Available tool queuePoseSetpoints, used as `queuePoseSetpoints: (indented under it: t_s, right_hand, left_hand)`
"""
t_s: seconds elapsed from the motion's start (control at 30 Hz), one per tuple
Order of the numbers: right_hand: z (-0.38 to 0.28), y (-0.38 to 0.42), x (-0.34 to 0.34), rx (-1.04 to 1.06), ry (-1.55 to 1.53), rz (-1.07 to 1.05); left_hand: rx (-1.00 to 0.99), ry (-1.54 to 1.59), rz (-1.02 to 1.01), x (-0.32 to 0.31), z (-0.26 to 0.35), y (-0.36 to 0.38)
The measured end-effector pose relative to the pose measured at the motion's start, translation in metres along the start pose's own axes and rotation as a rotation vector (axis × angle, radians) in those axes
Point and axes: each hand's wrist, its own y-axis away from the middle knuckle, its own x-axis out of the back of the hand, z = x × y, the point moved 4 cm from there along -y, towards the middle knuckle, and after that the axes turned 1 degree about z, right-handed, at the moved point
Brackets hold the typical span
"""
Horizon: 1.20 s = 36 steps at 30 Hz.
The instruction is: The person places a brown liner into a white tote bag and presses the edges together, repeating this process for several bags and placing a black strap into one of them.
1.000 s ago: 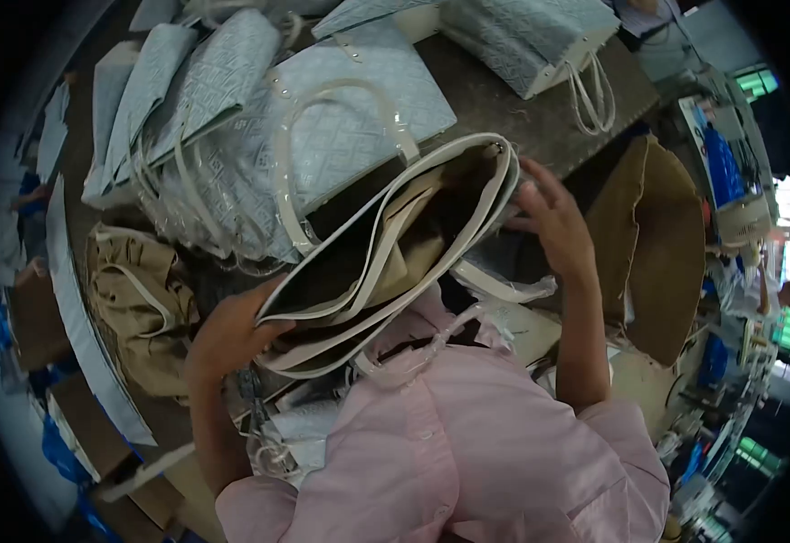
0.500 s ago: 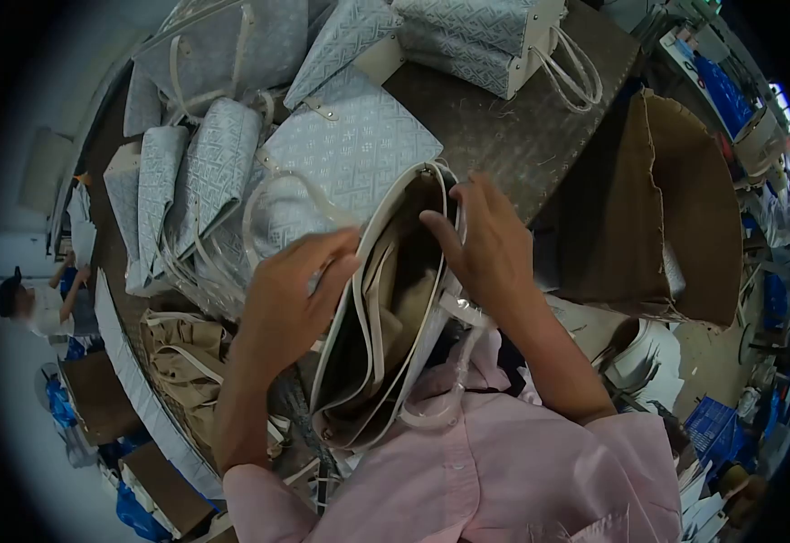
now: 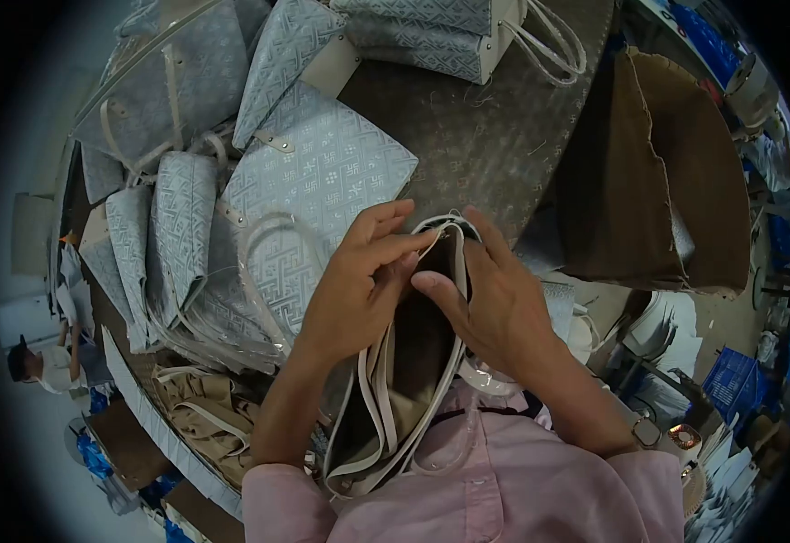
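Note:
An open bag (image 3: pixel 422 362) with a beige lining and white edging stands against the pink shirt, its mouth facing up. My left hand (image 3: pixel 359 281) is at the far end of the mouth, its index finger stretched to the rim and the thumb bent near it. On the right side of the same end, my right hand (image 3: pixel 499 303) grips the bag's edge, with the thumb inside and the fingers outside. Loose threads show at the rim between the hands. A clear-wrapped handle (image 3: pixel 472 425) hangs on the bag's near side.
Patterned silver-grey bags (image 3: pixel 323 167) lie on the brown table (image 3: pixel 467 136). Beige lining pieces (image 3: pixel 205 412) lie at the lower left. A large brown carton (image 3: pixel 685 181) stands at the right, near a blue crate (image 3: pixel 734 385). Another person (image 3: pixel 51 362) is at the far left.
My left hand has moved from the bag's left side to its far end. My right hand stays on the right edge. The view has shifted, and the bag sits lower in it.

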Motion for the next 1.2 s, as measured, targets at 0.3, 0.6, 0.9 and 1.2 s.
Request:
queuePoseSetpoints:
  t_s: [0.3,0.6,0.9,1.2]
  right_hand:
    - [0.005,0.007,-0.005,0.111,-0.275,0.021]
    - [0.004,0.008,-0.008,0.165,-0.168,0.140]
    - [0.016,0.007,0.000,0.109,-0.220,0.095]
    - [0.019,0.011,0.004,0.119,-0.198,0.090]
  left_hand:
    - [-0.096,-0.233,0.068,-0.001,-0.005,-0.002]
    - [-0.278,-0.423,0.005,0.002,-0.001,-0.002]
    - [0.001,0.112,-0.198,-0.004,-0.017,-0.037]
    - [-0.099,-0.099,-0.390,-0.009,-0.011,-0.032]
